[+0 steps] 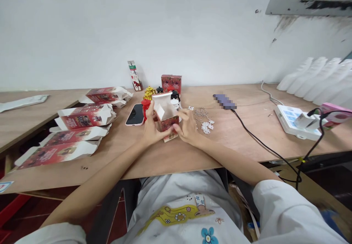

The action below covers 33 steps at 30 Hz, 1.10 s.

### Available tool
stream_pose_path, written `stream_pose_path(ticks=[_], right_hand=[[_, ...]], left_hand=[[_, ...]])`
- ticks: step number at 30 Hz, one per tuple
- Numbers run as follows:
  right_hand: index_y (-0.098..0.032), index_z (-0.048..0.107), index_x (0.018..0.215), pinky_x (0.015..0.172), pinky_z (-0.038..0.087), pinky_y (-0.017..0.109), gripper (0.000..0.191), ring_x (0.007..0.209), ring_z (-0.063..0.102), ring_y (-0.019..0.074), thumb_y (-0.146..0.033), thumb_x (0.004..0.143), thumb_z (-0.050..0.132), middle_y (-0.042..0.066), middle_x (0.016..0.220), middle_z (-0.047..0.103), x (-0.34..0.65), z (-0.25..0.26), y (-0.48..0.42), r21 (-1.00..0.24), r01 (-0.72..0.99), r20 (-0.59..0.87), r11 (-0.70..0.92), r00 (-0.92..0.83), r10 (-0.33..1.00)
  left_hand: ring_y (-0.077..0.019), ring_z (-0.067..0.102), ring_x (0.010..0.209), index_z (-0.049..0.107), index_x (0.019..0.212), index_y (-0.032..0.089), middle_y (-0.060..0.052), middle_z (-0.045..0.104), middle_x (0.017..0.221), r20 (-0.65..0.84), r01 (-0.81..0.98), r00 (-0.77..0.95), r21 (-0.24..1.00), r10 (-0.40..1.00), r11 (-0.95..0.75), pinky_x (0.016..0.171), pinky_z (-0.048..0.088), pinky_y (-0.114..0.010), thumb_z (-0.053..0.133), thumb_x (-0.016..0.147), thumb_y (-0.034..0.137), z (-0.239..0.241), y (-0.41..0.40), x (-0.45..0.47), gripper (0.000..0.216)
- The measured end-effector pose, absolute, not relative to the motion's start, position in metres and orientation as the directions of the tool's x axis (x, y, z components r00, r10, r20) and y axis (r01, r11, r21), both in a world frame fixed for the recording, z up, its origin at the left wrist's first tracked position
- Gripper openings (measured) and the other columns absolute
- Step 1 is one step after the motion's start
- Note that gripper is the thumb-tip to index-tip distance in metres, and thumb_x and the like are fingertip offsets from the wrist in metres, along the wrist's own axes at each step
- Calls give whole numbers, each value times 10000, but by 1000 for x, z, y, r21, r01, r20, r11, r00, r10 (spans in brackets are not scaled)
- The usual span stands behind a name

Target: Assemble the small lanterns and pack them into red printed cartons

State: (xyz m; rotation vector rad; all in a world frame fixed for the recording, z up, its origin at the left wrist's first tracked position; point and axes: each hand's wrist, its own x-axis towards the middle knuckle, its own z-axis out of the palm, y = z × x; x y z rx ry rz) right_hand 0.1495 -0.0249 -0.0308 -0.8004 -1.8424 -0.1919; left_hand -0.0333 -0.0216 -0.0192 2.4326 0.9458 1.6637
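A small red printed cardboard box [168, 123] stands on the table in front of me, its white lid flap raised and its top open. My left hand [151, 128] grips its left side, with the thumb across the front. From the right, my right hand [187, 127] holds the same box, thumb on the front face and fingers bent near the upper edge. Just behind are a red figurine [145, 106], gold figurines [148, 93], a black one [175, 95] and a white one [174, 102], partly hidden by the box and hands.
Several flattened red boxes [79, 121] lie at left. A phone [135, 115] is beside my left hand. Metal chains [200, 112] and white tags [206, 126] lie at right, with a cabled purple phone [226, 101], a power strip [295, 121] and white bottles [321, 79] beyond. A closed red box [172, 82] stands behind.
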Motion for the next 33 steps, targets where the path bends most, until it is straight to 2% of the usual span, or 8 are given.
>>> stream_pose_path(ticks=[3,6,12,17,21,24,28,33], right_hand=[[-220,349,1352,1050,393,510,441,1233,462,269,-392,951,414,145,1270,484,157,-27,-11,-380,602,862,702,-44,504],[-209,272,1419,1105,352,502,636,1348,393,277,-449,891,534,163,1429,404,166,-26,6,-560,486,743,670,-63,667],[-193,193,1477,1144,308,491,947,1375,404,293,-514,748,707,171,1471,410,171,-33,35,-743,338,539,577,-208,816],[-184,394,1380,1142,315,460,718,1333,446,275,-475,779,659,146,1422,482,168,-39,43,-724,294,557,624,-284,781],[-156,548,1182,1066,393,468,604,1181,548,281,-504,711,698,148,1237,610,165,-34,45,-805,251,530,538,-105,842],[-191,577,1061,918,505,371,544,1019,621,211,-597,708,657,72,1067,677,169,-18,49,-898,-79,426,434,97,900],[-242,577,955,742,562,265,476,913,652,146,-664,737,597,-17,870,683,180,12,44,-803,-518,271,294,122,955],[-249,588,940,802,600,294,431,1006,651,162,-632,749,637,-6,883,701,177,37,13,-738,-643,244,206,30,969]], left_hand=[[-253,545,1149,263,1437,235,-113,481,1298,824,544,210,349,526,-764,961,490,-401,774,703,396,-16,-18,-39,909],[-226,564,1068,357,1353,222,-92,486,1249,807,581,158,390,569,-714,902,507,-364,781,681,380,-14,-15,-43,810],[-212,590,992,266,1336,239,-96,446,1226,769,568,105,474,630,-673,842,530,-368,837,591,427,-16,-9,-44,958],[-255,573,1105,173,1354,257,-145,393,1312,801,533,150,429,580,-730,861,532,-398,818,607,516,-22,-7,-43,1021],[-260,568,1149,119,1385,222,-152,436,1282,835,500,208,357,510,-789,946,493,-440,701,739,572,-24,-7,-42,937],[-255,577,1146,121,1398,208,-150,480,1252,826,459,229,375,515,-805,952,490,-445,608,829,543,-24,-10,-42,820],[-257,598,1117,183,1399,211,-154,508,1242,777,458,249,431,578,-777,886,524,-425,609,841,432,-21,-15,-42,736],[-230,643,982,252,1364,212,-139,546,1213,718,509,230,486,657,-710,807,549,-395,712,738,382,-14,-21,-42,795]])
